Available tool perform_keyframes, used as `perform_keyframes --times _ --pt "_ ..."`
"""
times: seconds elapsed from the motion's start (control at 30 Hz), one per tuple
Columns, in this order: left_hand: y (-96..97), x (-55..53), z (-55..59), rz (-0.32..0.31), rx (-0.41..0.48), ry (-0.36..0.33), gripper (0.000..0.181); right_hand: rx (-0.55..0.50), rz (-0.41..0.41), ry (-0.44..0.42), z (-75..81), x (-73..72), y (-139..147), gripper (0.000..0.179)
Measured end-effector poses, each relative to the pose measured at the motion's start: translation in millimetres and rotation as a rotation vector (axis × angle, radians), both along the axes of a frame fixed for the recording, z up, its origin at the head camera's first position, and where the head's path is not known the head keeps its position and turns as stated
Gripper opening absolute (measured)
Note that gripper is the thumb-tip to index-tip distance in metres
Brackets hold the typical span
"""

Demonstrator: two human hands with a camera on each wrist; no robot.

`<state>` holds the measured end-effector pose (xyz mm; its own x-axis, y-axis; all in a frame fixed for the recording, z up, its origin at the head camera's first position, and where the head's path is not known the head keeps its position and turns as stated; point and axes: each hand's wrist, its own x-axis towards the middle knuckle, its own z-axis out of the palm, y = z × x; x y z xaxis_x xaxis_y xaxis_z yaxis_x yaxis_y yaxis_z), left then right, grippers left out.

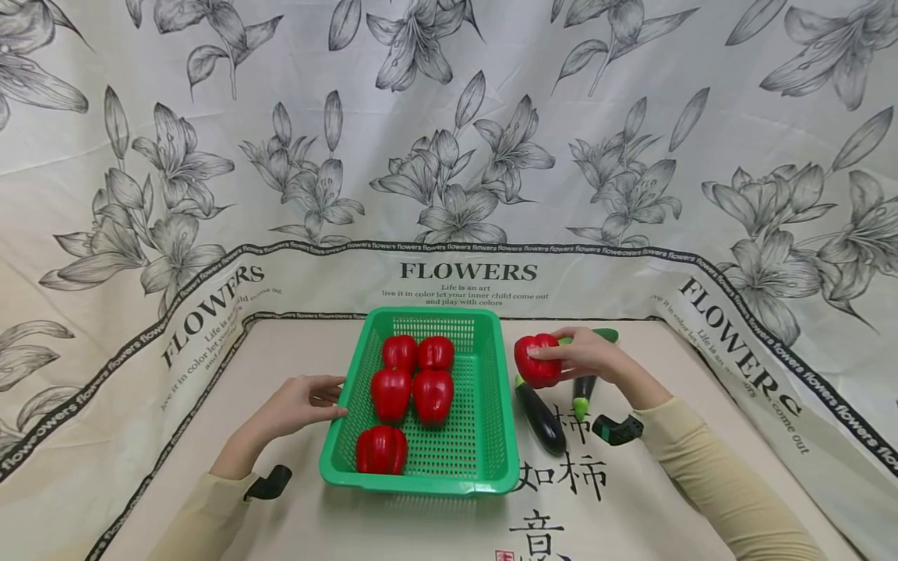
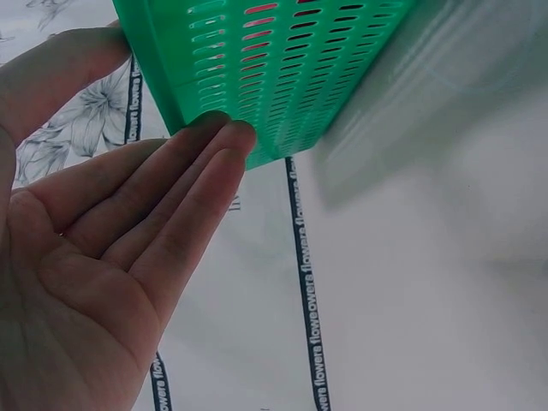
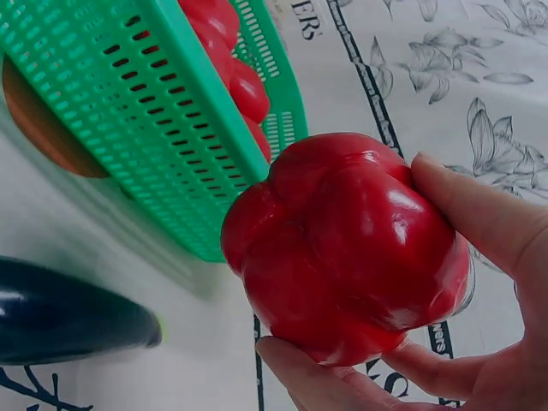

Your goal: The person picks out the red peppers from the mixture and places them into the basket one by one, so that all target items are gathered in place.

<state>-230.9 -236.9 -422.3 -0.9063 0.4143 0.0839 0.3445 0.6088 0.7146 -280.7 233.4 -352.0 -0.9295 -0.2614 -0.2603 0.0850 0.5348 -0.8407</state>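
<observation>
My right hand (image 1: 585, 354) grips a red bell pepper (image 1: 539, 360) just outside the right rim of a green perforated plastic basket (image 1: 510, 436). In the right wrist view, thumb and fingers spread around the sides of the lobed pepper (image 3: 360, 240). Several red bell peppers (image 1: 390, 395) lie inside the basket, toward its left half. On the left, my left hand (image 1: 305, 401) touches the basket's outer side. Seen from the left wrist, the thumb is at the rim, while nearly straight fingers (image 2: 184, 214) meet the holed wall.
Right of the basket lies a dark eggplant (image 1: 542, 421). Another eggplant (image 1: 585, 389) is partly hidden under my right hand, and a green elongated vegetable (image 1: 606, 335) shows behind it. Patterned cloth (image 1: 456, 156) rises at the back and sides. A brown rounded shape (image 3: 51, 128) appears beneath the basket.
</observation>
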Motion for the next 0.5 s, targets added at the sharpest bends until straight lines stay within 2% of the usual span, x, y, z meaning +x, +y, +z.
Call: perform_keyframes --times 0.2,0.5 --pt "2.5 -0.7 -1.0 0.008 -0.007 0.046 0.057 0.016 0.026 0.018 4.2 2.9 -7.2 0.07" --pt "1.5 -3.6 -1.8 0.013 0.004 -0.027 0.06 -0.01 0.072 -0.002 8.6 7.9 -20.8 0.068"
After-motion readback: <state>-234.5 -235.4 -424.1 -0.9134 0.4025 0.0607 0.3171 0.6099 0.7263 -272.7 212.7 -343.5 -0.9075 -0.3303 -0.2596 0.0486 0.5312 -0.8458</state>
